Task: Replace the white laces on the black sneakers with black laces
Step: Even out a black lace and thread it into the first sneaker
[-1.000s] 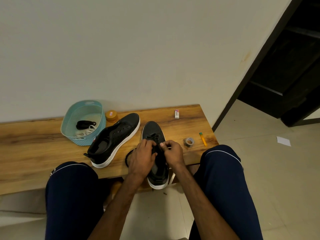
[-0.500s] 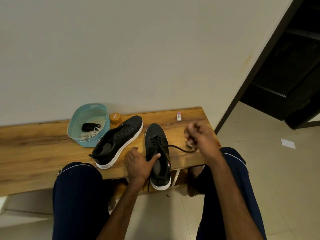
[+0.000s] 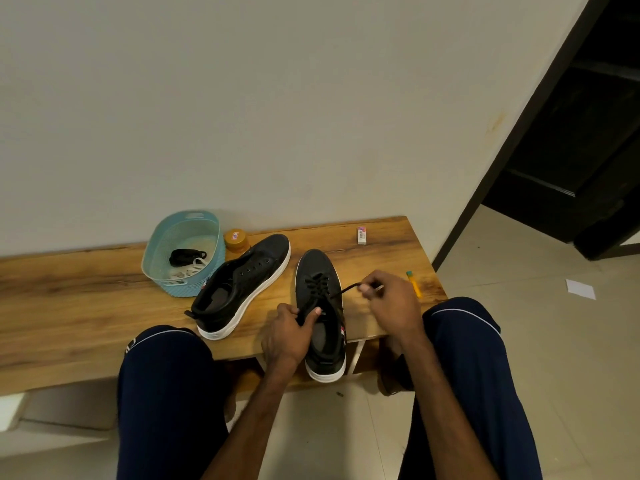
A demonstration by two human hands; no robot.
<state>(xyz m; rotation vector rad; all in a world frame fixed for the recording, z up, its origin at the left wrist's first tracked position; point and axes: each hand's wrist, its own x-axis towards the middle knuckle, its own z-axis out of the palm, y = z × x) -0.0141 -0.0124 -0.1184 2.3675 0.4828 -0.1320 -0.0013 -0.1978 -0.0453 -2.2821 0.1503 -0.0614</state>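
Your left hand (image 3: 285, 336) lies against the 9 o'clock side of the laced shoe (image 3: 316, 266), thumb and fingers clamped on one end of the black lace (image 3: 347, 289). Your right hand (image 3: 391, 299) is at the shoe's 3 o'clock, its fingertips pinching the other end, and that strand runs taut from the eyelets to the pinch. The lace crosses through the front eyelets. The shoe stands on the bench (image 3: 69, 306) with its toe toward 12 and its heel overhanging the near edge, between your knees.

The bare shoe (image 3: 242, 282) stands just beside it at 10 o'clock, toe aimed at about 1, eyelets empty. At that shoe's 10 o'clock the blue basket (image 3: 212, 271) touches it and holds a bundled spare lace (image 3: 185, 256) and the white laces (image 3: 194, 268). An orange jar (image 3: 236, 240) stands at the basket's 3 o'clock, by the wall. An eraser (image 3: 361, 235) lies at 1 o'clock from the laced shoe, and a yellow pen (image 3: 410, 276) shows just past your right hand. A paper (image 3: 581, 289) lies on the floor, well apart at 3 o'clock.
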